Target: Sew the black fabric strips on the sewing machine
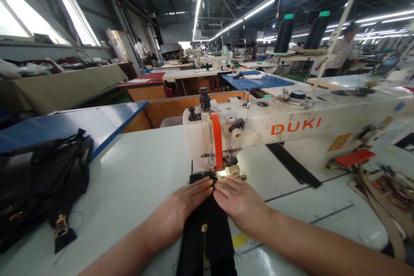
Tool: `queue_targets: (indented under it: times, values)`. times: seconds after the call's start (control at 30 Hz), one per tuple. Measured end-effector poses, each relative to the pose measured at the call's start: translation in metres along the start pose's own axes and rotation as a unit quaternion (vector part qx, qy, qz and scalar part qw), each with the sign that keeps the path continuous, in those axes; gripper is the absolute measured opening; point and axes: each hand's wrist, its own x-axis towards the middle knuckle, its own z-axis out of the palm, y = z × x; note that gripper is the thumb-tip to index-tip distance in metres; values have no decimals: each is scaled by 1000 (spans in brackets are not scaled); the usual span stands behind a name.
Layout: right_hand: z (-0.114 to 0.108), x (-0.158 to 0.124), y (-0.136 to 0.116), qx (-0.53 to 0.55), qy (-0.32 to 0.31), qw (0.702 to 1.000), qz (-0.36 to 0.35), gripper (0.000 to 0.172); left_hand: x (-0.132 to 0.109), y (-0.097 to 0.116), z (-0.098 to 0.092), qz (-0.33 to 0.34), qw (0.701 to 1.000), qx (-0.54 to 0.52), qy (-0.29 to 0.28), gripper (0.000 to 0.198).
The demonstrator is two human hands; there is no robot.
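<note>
A black fabric strip with a zipper [221, 241] runs from the near edge up under the presser foot of a white sewing machine [255, 125]. A small gold-coloured zipper part [204, 227] shows midway along it. My left hand [181, 202] lies on the left side of the strip, fingers stretched toward the needle area. My right hand [241, 198] rests on its right side, fingers flat and slightly bent, just in front of the lit presser foot [222, 174]. The fingertips of both hands nearly meet. The needle tip is not distinguishable.
A pile of black bags or fabric [42, 181] with metal fittings lies at the left. Black strips [293, 164] pass beneath the machine arm. At the right are a red lever [355, 158] and a tray of small items [388, 194]. Thread cones [284, 34] stand behind; people are farther off.
</note>
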Motion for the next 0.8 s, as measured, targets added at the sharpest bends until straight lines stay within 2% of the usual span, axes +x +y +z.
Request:
queue_targets:
  times: [0.17,0.33,0.47,0.63,0.7,0.8]
  values:
    - [-4,0,1,2,-23,1000,-2,10,5,2,-4,0,1000,-5,4,42]
    - [-5,0,2,2,-39,999,-8,9,9,12,-12,-28,999,12,-39,50]
    - [-6,-3,-2,-6,-37,999,-12,15,3,38,-20,-19,995,72,-66,61]
    - [-10,-8,-11,7,-37,999,-4,21,-18,84,-20,68,985,108,-113,43]
    - [-13,-12,-15,20,-36,999,6,22,-25,95,-18,76,986,106,-99,40]
    - [-18,-23,-21,43,-26,998,27,24,-30,99,-12,82,990,94,-69,41]
